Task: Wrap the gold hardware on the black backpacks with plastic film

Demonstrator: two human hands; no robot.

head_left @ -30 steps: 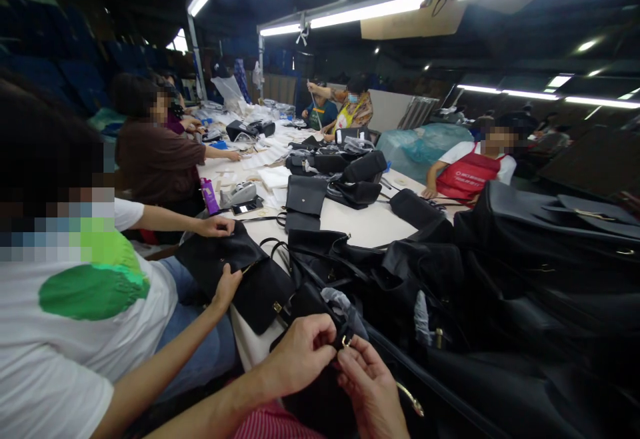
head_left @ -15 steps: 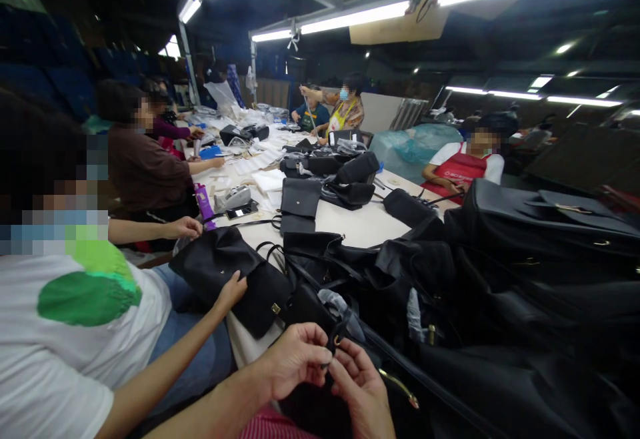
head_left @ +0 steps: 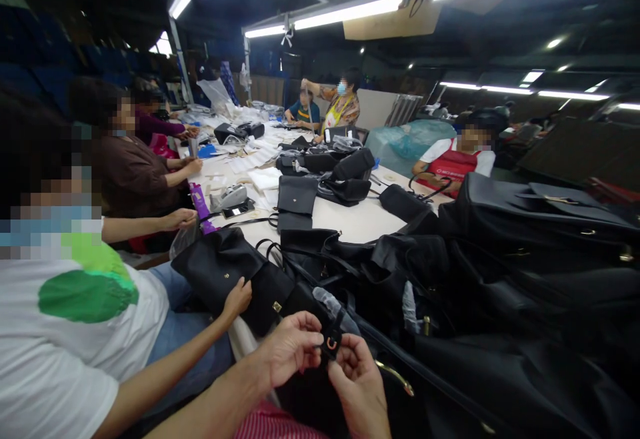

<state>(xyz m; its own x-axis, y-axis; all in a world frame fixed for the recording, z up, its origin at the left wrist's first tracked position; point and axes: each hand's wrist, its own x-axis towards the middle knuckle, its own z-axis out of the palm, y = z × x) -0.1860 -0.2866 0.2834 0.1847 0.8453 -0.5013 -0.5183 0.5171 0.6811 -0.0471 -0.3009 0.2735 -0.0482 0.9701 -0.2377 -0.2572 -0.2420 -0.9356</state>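
Between my two hands is a small black strap end (head_left: 331, 343) with a round gold-coloured metal piece on it. My left hand (head_left: 295, 351) pinches it from the left with thumb and fingers. On the other side, my right hand (head_left: 357, 375) grips its right edge, fingers curled. A black bag lies under and behind my hands, with a curved gold bar (head_left: 396, 377) just right of my right hand. Clear plastic wrap (head_left: 330, 302) covers a part above my hands.
A co-worker in a white shirt (head_left: 65, 345) sits close on my left, one hand on a black bag (head_left: 215, 269). Black bags (head_left: 525, 292) are heaped at right. More people, papers and a phone (head_left: 239, 209) are around the white table (head_left: 345, 221).
My hands have moved slightly apart, and the metal piece on the strap now shows between them. The co-worker's far hand has drawn back a little from the bag.
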